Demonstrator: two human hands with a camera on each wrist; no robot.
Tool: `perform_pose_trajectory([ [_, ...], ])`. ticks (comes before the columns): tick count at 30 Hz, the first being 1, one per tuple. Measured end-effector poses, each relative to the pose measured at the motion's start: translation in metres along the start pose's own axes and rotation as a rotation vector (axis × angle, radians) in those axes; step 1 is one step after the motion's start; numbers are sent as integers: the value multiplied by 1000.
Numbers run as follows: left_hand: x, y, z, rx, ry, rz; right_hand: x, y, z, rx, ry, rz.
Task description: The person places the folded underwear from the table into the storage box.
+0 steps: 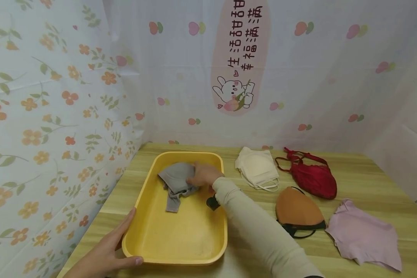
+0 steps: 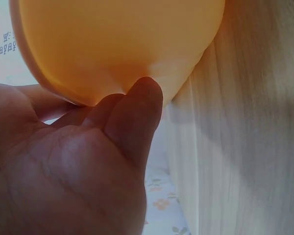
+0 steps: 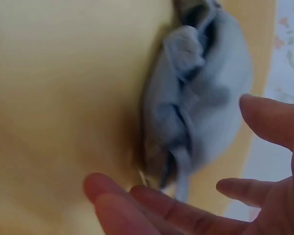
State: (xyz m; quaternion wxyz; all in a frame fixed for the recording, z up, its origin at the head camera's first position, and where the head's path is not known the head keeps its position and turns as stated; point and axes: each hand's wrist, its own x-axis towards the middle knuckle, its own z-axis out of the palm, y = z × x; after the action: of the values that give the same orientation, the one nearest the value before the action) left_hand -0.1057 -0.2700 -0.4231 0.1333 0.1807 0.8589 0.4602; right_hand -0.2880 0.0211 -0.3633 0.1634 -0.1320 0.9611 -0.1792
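Note:
A grey bra (image 1: 177,178) lies bunched at the far end of a yellow plastic basin (image 1: 173,235), one strip of it trailing towards the middle. My right hand (image 1: 205,174) is inside the basin at the bra's right side. In the right wrist view, the fingers of that hand (image 3: 206,205) are spread around the folded grey bra (image 3: 220,93), with no firm hold showing. At the near left corner my left hand (image 1: 107,247) rests against the basin's outside, thumb on the front wall and fingers along the left wall. Its fingers press the basin (image 2: 122,44) in the left wrist view.
Right of the basin, on the wooden table (image 1: 253,206), lie a cream bra (image 1: 258,166), a red bra (image 1: 314,177), an orange-brown bra with black trim (image 1: 299,208) and a pale pink garment (image 1: 365,235). Printed curtains (image 1: 180,77) stand behind and at the left.

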Motion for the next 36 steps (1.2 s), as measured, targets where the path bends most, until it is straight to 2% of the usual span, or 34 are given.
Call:
perform_pose_trajectory([
  [2, 0, 0, 0, 17, 11, 10, -2, 1, -9, 9, 5, -11],
  [4, 0, -1, 0, 19, 17, 20, -4, 3, -18, -19, 44, -41],
  [6, -1, -2, 1, 28, 25, 31, -6, 7, -27, 3, 92, -68],
  [10, -2, -4, 2, 55, 40, 37, -10, 20, -42, 154, 197, -81],
  [14, 0, -4, 1, 60, 25, 13, -9, 39, -50, 288, 269, -65],
  [16, 0, -4, 0, 58, 12, -5, -8, 49, -52, 350, 274, -81],
  [19, 1, -4, -1, 57, -1, -19, -5, 63, -53, 468, 238, -150],
  [21, 1, -5, -1, 56, 2, -1, -4, 73, -53, 539, 210, -202],
  [24, 1, -4, 0, 51, 21, 49, -3, 87, -53, 585, 198, -259],
  [29, 0, -4, 2, 55, 47, 102, -5, 105, -55, 625, 251, -256],
  [36, 0, -5, 2, 61, 46, 98, -9, 130, -62, 657, 327, -204],
])
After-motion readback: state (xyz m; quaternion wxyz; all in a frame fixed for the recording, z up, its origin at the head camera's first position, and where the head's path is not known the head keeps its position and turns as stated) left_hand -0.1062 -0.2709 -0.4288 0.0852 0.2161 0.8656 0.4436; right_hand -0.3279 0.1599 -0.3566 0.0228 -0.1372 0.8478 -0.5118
